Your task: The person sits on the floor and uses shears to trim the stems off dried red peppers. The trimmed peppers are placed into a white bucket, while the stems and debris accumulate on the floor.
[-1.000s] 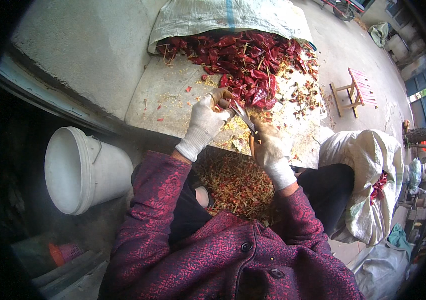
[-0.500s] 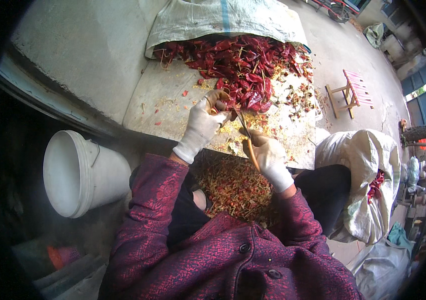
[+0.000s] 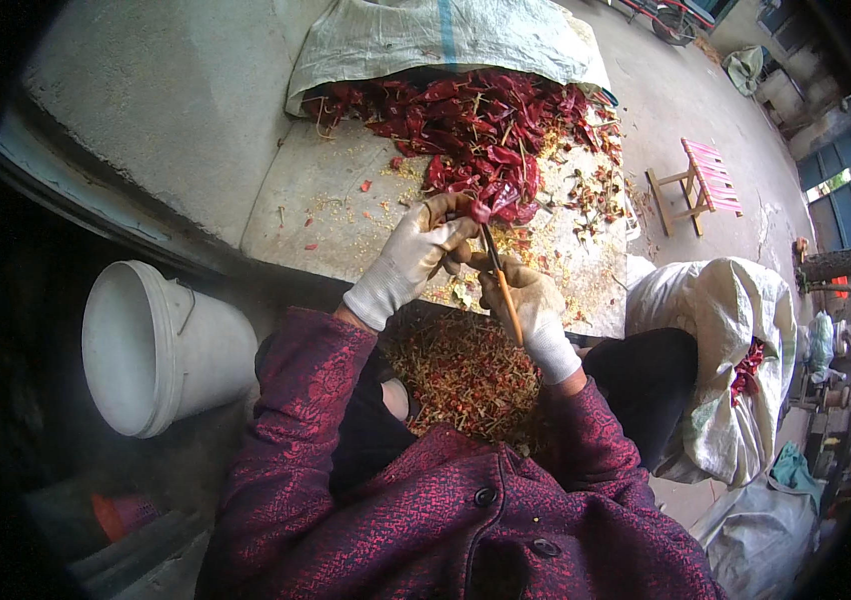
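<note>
In a white work glove with darkened fingertips, my left hand [image 3: 411,258] is closed, its fingers pinching a dried red chili pepper [image 3: 481,211] at the near edge of the pile. My right hand [image 3: 534,305], gloved alike, grips scissors [image 3: 509,300] with an orange handle. Their dark blades point away from me and reach up to the chili beside my left fingertips. Whether the blades touch it I cannot tell. A heap of dried red chilies [image 3: 476,125] spills toward me from a white woven sack [image 3: 516,45] across a pale board [image 3: 321,210] strewn with seeds.
Below the board's near edge lies a mass of cut stems and bits [image 3: 466,375] between my legs. A white bucket [image 3: 161,345] tilts at left. On the right are a full white sack [image 3: 726,300] and a small folding stool [image 3: 701,185]. A wall [image 3: 166,110] borders the left.
My left hand has shifted slightly right and now holds a chili up by the blades. The scissors have turned a little more upright, with my right hand slightly to the left.
</note>
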`<state>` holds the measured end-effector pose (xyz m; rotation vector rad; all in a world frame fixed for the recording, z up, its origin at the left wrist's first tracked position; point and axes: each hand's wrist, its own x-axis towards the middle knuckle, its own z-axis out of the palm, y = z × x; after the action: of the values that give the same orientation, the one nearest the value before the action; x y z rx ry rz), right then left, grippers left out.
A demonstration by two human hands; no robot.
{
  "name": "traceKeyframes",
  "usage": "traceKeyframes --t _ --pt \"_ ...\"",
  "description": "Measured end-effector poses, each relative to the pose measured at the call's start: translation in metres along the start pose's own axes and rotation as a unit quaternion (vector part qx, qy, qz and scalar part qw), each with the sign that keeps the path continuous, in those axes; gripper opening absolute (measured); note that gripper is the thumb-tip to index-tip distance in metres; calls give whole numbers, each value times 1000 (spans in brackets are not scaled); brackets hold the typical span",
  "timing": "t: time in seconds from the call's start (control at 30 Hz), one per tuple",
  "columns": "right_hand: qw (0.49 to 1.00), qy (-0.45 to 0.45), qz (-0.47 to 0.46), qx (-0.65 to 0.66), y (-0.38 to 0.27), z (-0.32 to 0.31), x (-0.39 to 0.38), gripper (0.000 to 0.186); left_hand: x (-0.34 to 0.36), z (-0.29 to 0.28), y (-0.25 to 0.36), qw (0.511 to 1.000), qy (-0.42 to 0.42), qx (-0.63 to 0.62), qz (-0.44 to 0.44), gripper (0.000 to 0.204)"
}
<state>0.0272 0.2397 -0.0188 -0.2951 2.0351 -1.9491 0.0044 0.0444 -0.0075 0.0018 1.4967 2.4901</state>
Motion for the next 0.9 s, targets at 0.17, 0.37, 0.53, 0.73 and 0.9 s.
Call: traceKeyframes --t 0.17,0.37,0.53,0.73,0.9 --pt "926 51 -137 -347 -3 -6 -3 32 -1 -2 -6 994 40 -99 -9 34" --pt "858 122 -245 -435 -9 -4 0 27 3 -6 3 975 -14 -214 -47 59" --pt "838 117 -236 -477 -9 -3 2 28 3 -5 3 981 -30 -188 -26 47" --pt "846 120 -258 -451 -8 -7 4 32 5 -6 1 990 0 -139 -33 30" --pt "852 121 -278 -427 -6 -8 4 33 4 -3 -2 996 42 -75 -14 29"
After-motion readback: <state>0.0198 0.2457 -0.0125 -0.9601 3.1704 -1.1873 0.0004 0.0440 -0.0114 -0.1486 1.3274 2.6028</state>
